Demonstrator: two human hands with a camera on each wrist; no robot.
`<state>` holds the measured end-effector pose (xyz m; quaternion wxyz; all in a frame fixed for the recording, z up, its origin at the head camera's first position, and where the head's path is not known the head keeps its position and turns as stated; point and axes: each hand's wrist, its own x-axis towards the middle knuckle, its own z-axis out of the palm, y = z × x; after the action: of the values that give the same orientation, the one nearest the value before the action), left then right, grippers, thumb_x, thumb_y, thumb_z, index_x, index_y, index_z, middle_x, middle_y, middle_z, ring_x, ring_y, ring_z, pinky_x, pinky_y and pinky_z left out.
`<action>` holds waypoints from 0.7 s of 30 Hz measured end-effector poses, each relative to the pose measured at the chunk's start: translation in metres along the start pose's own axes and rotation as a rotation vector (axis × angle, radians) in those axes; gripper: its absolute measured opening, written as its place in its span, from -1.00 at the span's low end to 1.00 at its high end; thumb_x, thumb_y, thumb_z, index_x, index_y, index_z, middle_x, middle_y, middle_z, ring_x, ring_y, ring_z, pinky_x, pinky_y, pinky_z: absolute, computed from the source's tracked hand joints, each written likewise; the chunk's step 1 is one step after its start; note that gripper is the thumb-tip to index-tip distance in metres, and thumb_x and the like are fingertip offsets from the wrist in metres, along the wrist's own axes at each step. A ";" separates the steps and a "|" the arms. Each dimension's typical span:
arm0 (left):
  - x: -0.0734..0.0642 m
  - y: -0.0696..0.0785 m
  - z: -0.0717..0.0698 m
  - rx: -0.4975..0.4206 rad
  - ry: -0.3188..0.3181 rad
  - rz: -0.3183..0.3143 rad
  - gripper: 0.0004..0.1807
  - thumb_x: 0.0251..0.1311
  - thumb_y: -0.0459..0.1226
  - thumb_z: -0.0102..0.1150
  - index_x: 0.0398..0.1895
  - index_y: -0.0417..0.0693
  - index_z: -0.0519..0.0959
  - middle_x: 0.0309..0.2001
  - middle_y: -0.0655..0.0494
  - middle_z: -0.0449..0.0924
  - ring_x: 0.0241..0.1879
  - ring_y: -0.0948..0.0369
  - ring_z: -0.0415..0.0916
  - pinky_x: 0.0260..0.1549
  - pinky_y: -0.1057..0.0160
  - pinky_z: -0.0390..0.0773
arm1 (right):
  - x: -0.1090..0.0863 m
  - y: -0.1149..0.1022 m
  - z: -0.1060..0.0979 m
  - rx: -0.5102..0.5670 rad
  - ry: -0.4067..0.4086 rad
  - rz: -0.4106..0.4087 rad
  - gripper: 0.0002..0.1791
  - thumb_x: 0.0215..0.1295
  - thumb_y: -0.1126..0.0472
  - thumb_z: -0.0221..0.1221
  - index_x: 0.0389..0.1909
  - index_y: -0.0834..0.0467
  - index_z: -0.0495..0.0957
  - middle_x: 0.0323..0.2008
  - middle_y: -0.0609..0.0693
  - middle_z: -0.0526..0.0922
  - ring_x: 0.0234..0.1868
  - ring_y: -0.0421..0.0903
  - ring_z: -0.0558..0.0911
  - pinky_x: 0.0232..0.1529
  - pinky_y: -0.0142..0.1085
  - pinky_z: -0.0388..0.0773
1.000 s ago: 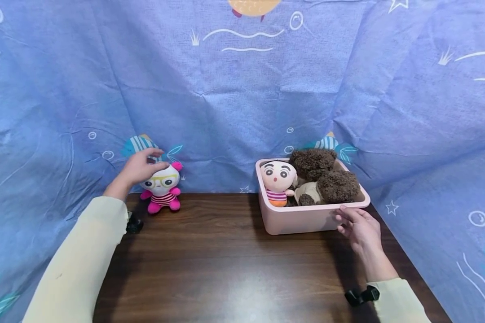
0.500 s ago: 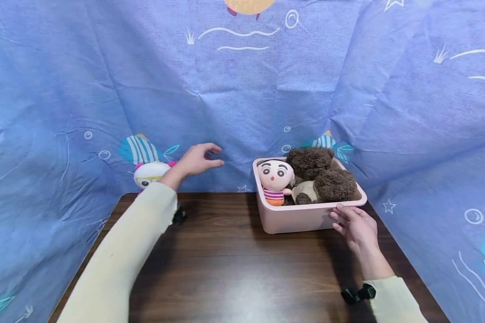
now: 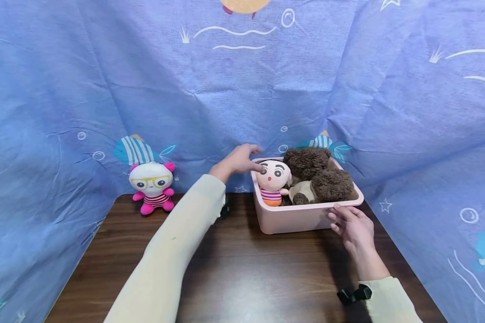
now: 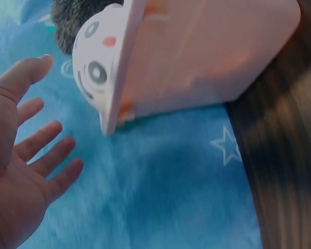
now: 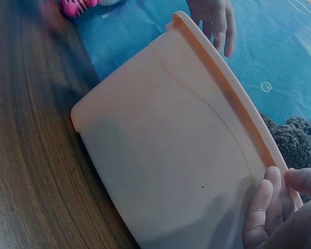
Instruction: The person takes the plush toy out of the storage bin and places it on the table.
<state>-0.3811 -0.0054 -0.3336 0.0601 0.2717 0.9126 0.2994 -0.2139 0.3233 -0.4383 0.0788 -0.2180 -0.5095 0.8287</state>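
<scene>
My left hand [image 3: 239, 159] hovers at the left rim of a pink storage bin [image 3: 297, 220], fingers spread. In the left wrist view that hand [image 4: 28, 140] holds nothing and stays apart from the boy doll [image 4: 96, 57]. The doll, with a round face and striped shirt, sits upright in the bin's left end. Beside it lie two dark brown curly plush toys [image 3: 307, 162], partly hidden by each other and the bin wall. My right hand [image 3: 355, 229] pinches the front right rim, thumb on top and fingers against the outer wall [image 5: 171, 129].
A pink and white panda plush [image 3: 151, 181] with yellow glasses sits at the table's back left. The bin stands at the back right of the dark wooden table [image 3: 242, 273]. Blue patterned cloth [image 3: 210, 89] hangs behind and around the table.
My left hand has moved right, from over the panda plush to the bin's left rim, carrying nothing. The right hand keeps its pinch on the bin. The view has shifted slightly.
</scene>
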 end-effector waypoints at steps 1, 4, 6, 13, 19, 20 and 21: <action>0.004 0.002 0.003 -0.009 -0.008 0.000 -0.24 0.21 -0.11 0.44 0.47 -0.07 0.41 0.45 -0.07 0.40 0.46 -0.02 0.31 0.42 0.02 0.35 | 0.000 0.000 0.000 0.002 0.000 0.001 -0.79 0.29 0.31 0.39 -0.36 0.06 0.52 -0.45 -0.06 0.82 -0.47 -0.20 0.78 -0.59 -0.33 0.65; 0.012 0.005 0.009 -0.029 -0.023 -0.008 -0.22 0.21 -0.11 0.45 0.49 -0.06 0.40 0.49 -0.02 0.35 0.52 0.02 0.22 0.46 0.04 0.30 | 0.000 0.001 0.000 0.009 -0.005 0.006 -0.79 0.30 0.32 0.38 -0.35 0.06 0.51 -0.44 -0.06 0.82 -0.47 -0.20 0.78 -0.58 -0.33 0.65; 0.016 0.007 0.012 -0.034 -0.035 -0.014 -0.21 0.21 -0.11 0.45 0.49 -0.07 0.39 0.49 -0.02 0.36 0.52 0.02 0.22 0.46 0.05 0.30 | 0.000 0.002 0.000 0.011 -0.011 0.006 -0.79 0.30 0.32 0.37 -0.35 0.06 0.51 -0.43 -0.05 0.82 -0.47 -0.20 0.78 -0.58 -0.33 0.65; 0.026 0.012 0.027 -0.005 -0.085 -0.053 -0.16 0.17 -0.14 0.47 0.52 -0.05 0.35 0.49 -0.03 0.36 0.37 0.03 0.42 0.33 0.10 0.45 | -0.001 0.005 -0.002 0.005 -0.019 0.000 -0.79 0.33 0.32 0.35 -0.35 0.06 0.50 -0.44 -0.04 0.82 -0.47 -0.21 0.78 -0.58 -0.35 0.65; 0.032 0.017 0.036 0.065 -0.110 -0.055 -0.16 0.12 -0.17 0.51 0.49 -0.05 0.37 0.38 -0.07 0.48 0.34 0.02 0.43 0.26 0.11 0.48 | 0.001 0.005 -0.002 -0.003 -0.003 -0.010 -0.76 0.32 0.31 0.36 -0.28 0.06 0.45 -0.43 -0.05 0.82 -0.48 -0.21 0.77 -0.59 -0.35 0.64; 0.033 0.018 0.038 0.069 -0.107 -0.052 -0.17 0.12 -0.18 0.52 0.48 -0.05 0.39 0.36 -0.08 0.51 0.33 0.02 0.44 0.27 0.11 0.48 | 0.001 0.005 -0.002 -0.002 -0.002 -0.015 -0.76 0.32 0.31 0.36 -0.28 0.07 0.44 -0.43 -0.05 0.82 -0.48 -0.22 0.77 -0.59 -0.35 0.64; 0.034 0.019 0.039 0.076 -0.106 -0.045 -0.19 0.12 -0.19 0.52 0.46 -0.06 0.40 0.34 -0.08 0.53 0.32 0.02 0.46 0.27 0.12 0.48 | 0.002 0.004 -0.002 -0.001 -0.004 -0.020 -0.76 0.32 0.32 0.36 -0.27 0.07 0.44 -0.43 -0.05 0.82 -0.48 -0.22 0.77 -0.60 -0.35 0.64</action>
<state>-0.3906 0.0455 -0.3529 0.1047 0.2686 0.9248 0.2483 -0.2144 0.3236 -0.4433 0.0859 -0.2113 -0.5122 0.8280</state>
